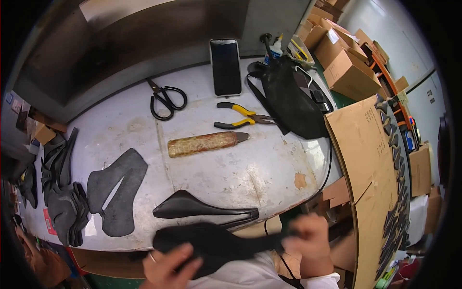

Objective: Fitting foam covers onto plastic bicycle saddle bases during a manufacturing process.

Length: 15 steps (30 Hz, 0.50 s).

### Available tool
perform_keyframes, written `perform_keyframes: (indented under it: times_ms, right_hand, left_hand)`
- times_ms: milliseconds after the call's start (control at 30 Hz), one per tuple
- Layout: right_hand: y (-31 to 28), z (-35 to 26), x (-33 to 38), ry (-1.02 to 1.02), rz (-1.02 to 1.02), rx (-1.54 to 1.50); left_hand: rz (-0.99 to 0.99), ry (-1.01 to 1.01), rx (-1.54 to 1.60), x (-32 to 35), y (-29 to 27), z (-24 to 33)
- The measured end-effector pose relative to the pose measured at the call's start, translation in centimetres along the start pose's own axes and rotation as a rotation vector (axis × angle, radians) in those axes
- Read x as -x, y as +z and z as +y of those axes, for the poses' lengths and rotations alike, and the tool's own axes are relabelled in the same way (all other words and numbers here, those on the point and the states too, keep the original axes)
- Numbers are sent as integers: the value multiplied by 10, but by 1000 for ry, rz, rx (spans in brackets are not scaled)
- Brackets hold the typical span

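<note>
A dark, soft-looking black piece (207, 243) stretches between my hands at the near edge of the table. My left hand (171, 265) grips its wide end, fingers bent over it and a ring on one of them. My right hand (308, 241), smeared by motion, is closed round the narrow end. Just beyond lies a glossy black moulded part (202, 207) with a long tapering arm. To its left rests a flat dark grey cut-out (118, 192) with a slit. Farther off is a short-bladed knife (207, 143) with a worn, wrapped handle.
Yellow-and-black pliers (243, 115), black-handled scissors (166, 101) and a phone (225, 67) are at the back. Black fabric (298, 101) heaps at the right by a glue bottle (274, 49). Grey pieces (67, 212) pile up left. A cardboard sheet (361, 159) stands right, near boxes.
</note>
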State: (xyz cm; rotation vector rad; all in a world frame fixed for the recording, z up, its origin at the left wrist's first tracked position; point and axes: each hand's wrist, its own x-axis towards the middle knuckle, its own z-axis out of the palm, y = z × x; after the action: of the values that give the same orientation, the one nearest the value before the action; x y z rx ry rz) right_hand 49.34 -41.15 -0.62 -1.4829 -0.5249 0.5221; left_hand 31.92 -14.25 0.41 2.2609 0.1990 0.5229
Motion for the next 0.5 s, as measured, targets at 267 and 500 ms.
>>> perform_keyframes:
  times_ms: [267, 500]
  right_hand:
    - [15, 26, -34, 322, 137, 238]
    - [18, 25, -40, 390, 60, 347]
  left_hand:
    - [-17, -283, 202, -29, 6, -27]
    - [-97, -341, 245, -24, -4, -35]
